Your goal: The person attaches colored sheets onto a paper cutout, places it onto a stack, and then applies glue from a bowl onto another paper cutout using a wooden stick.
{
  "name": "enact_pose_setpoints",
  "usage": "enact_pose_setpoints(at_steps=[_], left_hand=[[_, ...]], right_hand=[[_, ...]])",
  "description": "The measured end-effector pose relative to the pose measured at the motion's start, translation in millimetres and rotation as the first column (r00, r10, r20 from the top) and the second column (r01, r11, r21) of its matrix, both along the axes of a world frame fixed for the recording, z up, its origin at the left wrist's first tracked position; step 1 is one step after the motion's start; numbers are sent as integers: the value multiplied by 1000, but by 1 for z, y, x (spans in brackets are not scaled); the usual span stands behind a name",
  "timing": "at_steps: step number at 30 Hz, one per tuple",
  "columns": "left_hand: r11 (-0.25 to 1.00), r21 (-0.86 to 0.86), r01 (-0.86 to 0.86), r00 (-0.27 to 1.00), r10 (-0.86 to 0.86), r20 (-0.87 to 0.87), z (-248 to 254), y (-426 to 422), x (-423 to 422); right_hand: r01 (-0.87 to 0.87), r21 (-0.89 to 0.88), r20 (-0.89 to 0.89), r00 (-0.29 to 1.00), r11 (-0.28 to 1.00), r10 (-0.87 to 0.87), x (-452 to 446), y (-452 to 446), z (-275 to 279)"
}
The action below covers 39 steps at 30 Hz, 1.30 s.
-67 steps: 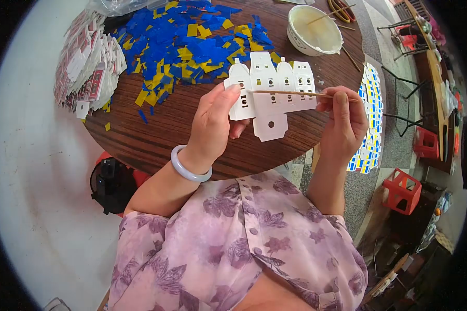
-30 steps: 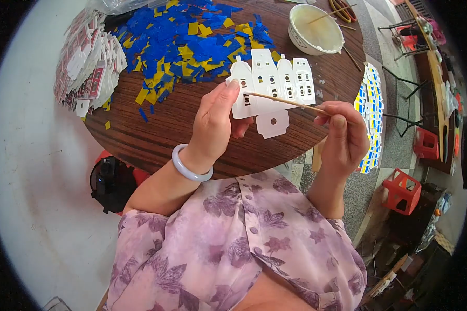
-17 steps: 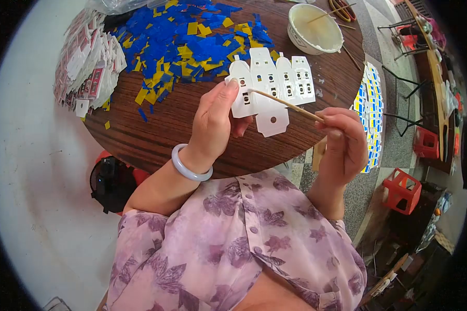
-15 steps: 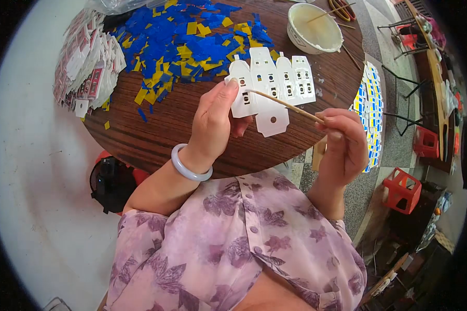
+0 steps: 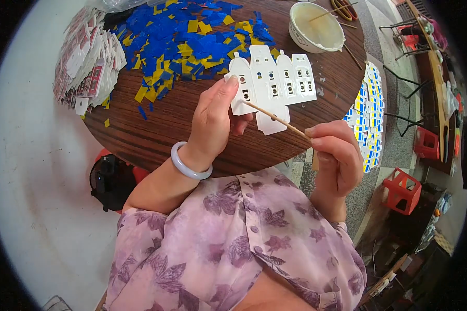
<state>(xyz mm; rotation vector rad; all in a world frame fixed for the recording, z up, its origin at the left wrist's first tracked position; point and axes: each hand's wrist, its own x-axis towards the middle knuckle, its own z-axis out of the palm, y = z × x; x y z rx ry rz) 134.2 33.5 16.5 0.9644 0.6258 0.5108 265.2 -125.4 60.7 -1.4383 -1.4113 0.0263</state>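
Observation:
My left hand (image 5: 216, 111) grips the left edge of a white die-cut card sheet (image 5: 267, 85), thumb on top and fingers underneath. Several small cut-out windows run across the sheet, and a flap with a notched end hangs toward me. Between the thumb and fingers of my right hand (image 5: 337, 153) is a thin wooden stick (image 5: 283, 123). Its far tip touches or hovers just over the sheet's lower left panel, below a window. Beyond the sheet stands a white bowl (image 5: 316, 31) of pale paste with another stick resting in it.
Blue and yellow plastic pieces (image 5: 192, 46) lie heaped on the dark round wooden table (image 5: 135, 137). A pile of printed cards (image 5: 88, 62) sits at the left. Scissors (image 5: 347, 9) are behind the bowl. Blue-and-yellow windowed sheets (image 5: 369, 114) and a red stool (image 5: 402, 191) are at the right.
The stick's tip has moved down the left panel, below the lower window. My right hand has shifted slightly left and down. My left hand keeps its hold on the sheet.

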Motion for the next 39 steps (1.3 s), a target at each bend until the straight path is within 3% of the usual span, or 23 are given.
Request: enact_pose_setpoints(at_steps=[4, 13, 25, 31, 39], left_hand=[[1000, 4, 15, 1000, -15, 7, 1, 1, -1], [1000, -16, -13, 1000, 13, -11, 2, -1, 1], [999, -3, -33, 999, 33, -35, 5, -2, 2], [1000, 11, -5, 1000, 6, -24, 3, 0, 1], [1000, 1, -6, 1000, 6, -27, 2, -1, 2]], right_hand=[[35, 57, 38, 999, 998, -37, 1, 10, -6], [-53, 2, 42, 998, 999, 53, 3, 3, 0], [79, 85, 116, 989, 993, -88, 8, 11, -7], [39, 59, 9, 999, 998, -39, 7, 0, -6], [45, 89, 14, 999, 995, -46, 7, 1, -8]])
